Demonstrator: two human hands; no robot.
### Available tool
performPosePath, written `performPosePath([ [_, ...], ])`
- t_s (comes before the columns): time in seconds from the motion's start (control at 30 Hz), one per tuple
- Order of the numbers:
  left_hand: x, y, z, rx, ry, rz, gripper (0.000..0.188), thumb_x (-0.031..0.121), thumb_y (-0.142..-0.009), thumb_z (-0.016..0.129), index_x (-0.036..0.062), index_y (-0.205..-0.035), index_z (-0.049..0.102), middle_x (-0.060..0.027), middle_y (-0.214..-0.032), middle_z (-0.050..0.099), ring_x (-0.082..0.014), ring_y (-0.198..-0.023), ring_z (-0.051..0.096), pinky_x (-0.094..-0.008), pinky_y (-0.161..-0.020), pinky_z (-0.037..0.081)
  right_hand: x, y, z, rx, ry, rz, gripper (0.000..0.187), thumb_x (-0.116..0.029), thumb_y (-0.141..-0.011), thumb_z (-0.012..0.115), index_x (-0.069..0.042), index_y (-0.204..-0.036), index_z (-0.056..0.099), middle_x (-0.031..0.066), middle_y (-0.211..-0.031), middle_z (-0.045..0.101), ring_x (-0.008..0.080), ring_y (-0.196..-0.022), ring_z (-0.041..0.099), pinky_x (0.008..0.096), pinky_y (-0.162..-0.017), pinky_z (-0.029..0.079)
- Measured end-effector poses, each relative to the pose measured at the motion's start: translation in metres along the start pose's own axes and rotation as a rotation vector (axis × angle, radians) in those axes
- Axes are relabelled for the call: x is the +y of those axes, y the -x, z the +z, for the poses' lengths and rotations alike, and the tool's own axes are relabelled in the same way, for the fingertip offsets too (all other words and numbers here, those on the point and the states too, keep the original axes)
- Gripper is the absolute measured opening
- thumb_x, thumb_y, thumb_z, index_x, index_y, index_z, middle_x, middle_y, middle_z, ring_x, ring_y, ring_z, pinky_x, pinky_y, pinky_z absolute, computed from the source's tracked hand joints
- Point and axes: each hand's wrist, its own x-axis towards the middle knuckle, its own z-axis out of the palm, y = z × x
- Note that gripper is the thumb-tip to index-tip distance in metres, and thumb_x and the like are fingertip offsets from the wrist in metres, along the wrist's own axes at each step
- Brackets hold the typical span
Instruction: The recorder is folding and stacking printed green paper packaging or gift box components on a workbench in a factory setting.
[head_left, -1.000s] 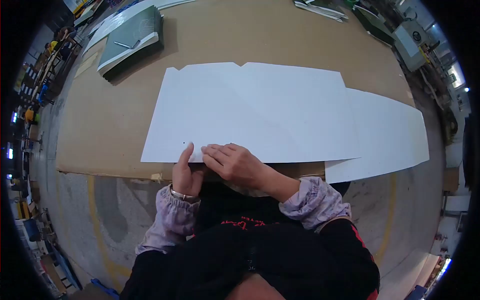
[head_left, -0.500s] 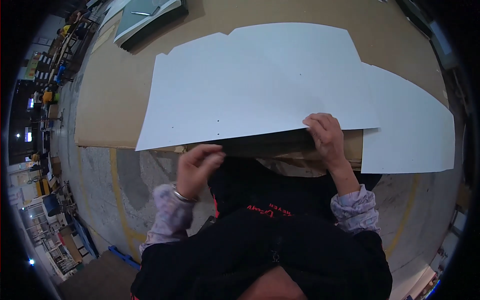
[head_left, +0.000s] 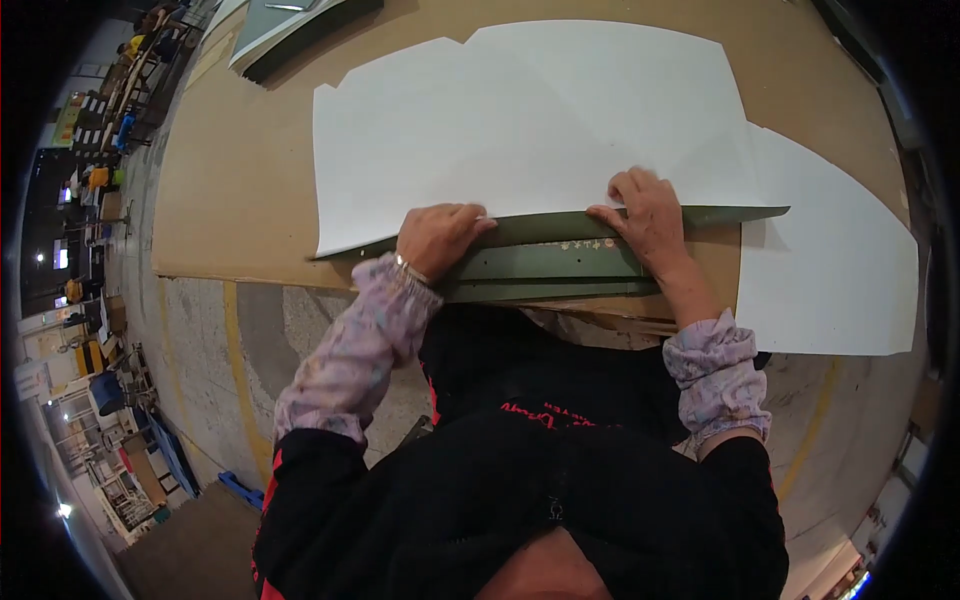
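A large white sheet (head_left: pixel 540 120) with notches in its far edge lies in front of me. Its near edge is lifted and curled back, baring a dark green underside. My left hand (head_left: pixel 438 240) pinches this edge left of the middle. Further right, my right hand (head_left: pixel 648 215) grips the same edge, thumb underneath and fingers on the white face. Below the raised edge, a green piece with small holes (head_left: pixel 560 262) lies along the table's front, partly hidden by my hands and the sheet.
A second white sheet (head_left: pixel 830 250) with a curved outline lies at the right, partly under the first. Brown board (head_left: pixel 230 200) covers the table. At the far left sits a thick stack of green-and-white sheets (head_left: pixel 300 35) with a slim metallic object (head_left: pixel 290 5) on top.
My left hand has come up and right onto the sheet's near edge and closed on it. That edge has been raised and rolled away from me, exposing its green underside and the green piece below.
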Motion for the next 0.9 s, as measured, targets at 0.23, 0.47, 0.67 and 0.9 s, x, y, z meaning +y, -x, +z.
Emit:
performPosePath([
  [0.23, -0.050, 0.020, -0.013, -0.017, -0.265, -0.127, 0.035, 0.030, -0.080, 0.071, 0.0131, -0.109, 0.061, -0.0091, -0.106, 0.060, -0.0279, -0.105, 0.054, -0.0413, -0.088, 0.043, 0.008, 0.009, 0.010, -0.078, 0.143, 0.086, 0.072, -0.049, -0.081, 0.065, -0.019, -0.141, 0.041, 0.0085, -0.150, 0.029, 0.0293, -0.141, 0.021, 0.0568, -0.114, 0.013],
  [0.47, -0.012, 0.081, -0.080, 0.476, -0.199, -0.245, 0.033, 0.016, -0.087, 0.066, 0.0027, -0.116, 0.057, -0.0131, -0.121, 0.054, -0.0271, -0.110, 0.053, -0.0374, -0.090, 0.044, 0.006, 0.007, 0.011, -0.111, 0.152, 0.085, 0.070, -0.051, -0.084, 0.061, -0.022, -0.144, 0.038, 0.0080, -0.153, 0.027, 0.0295, -0.142, 0.021, 0.0573, -0.114, 0.011],
  [0.67, 0.090, 0.036, -0.029, 0.389, 1.686, -1.207, 0.024, 0.011, -0.095, 0.057, -0.0044, -0.113, 0.056, -0.0157, -0.118, 0.057, -0.0246, -0.112, 0.057, -0.0324, -0.096, 0.047, 0.011, 0.008, 0.013, -0.099, 0.127, 0.109, 0.070, -0.052, -0.085, 0.059, -0.021, -0.144, 0.038, 0.0081, -0.153, 0.027, 0.0302, -0.142, 0.021, 0.0572, -0.114, 0.010],
  [0.9, 0.066, 0.004, 0.001, 0.292, 1.420, -1.064, 0.029, 0.013, -0.087, 0.069, -0.0073, -0.106, 0.060, -0.0133, -0.105, 0.064, -0.0215, -0.095, 0.063, -0.0329, -0.083, 0.054, 0.008, 0.007, 0.010, -0.127, 0.106, 0.133, 0.069, -0.052, -0.086, 0.058, -0.024, -0.145, 0.037, 0.0066, -0.154, 0.025, 0.0283, -0.143, 0.020, 0.0553, -0.115, 0.009],
])
